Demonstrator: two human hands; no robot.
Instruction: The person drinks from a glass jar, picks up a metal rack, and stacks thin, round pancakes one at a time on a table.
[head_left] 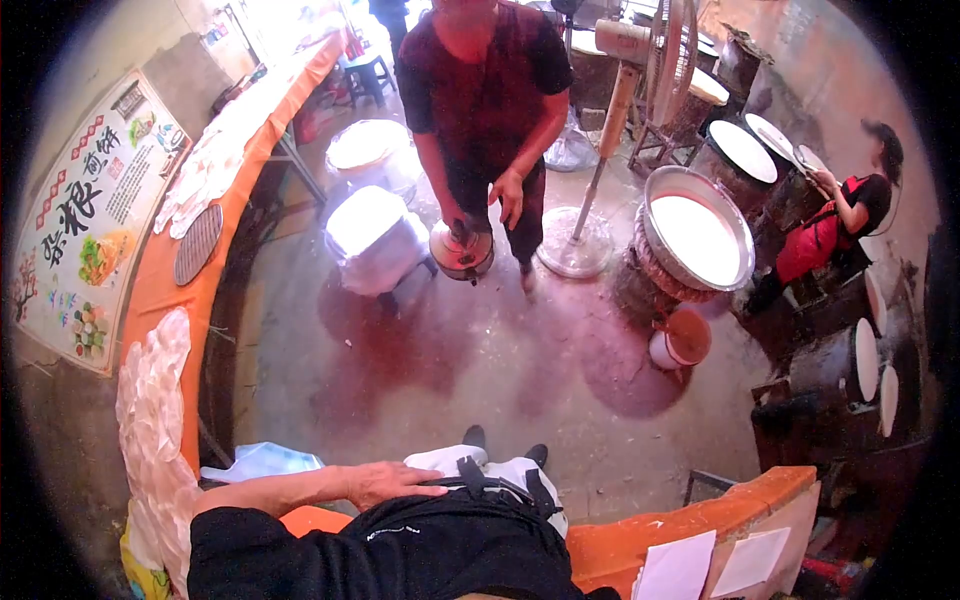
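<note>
My left hand (388, 484) lies flat at my waist, palm down. Its fingers are stretched out towards a black strap (470, 470) across my light trousers (440, 459), and I see nothing held in it. A black short-sleeved shirt (400, 550) covers my torso, and my dark shoes (538, 455) show below on the floor. My right hand is out of view.
A person (480, 110) in front carries a round metal vessel (461, 252). Pale sheets (155, 390) lie on an orange-covered table (150, 285) at left. A fan (580, 240), a large basin (690, 225) and a bucket (680, 340) stand right. Another person (850, 205) works by round griddles (743, 150).
</note>
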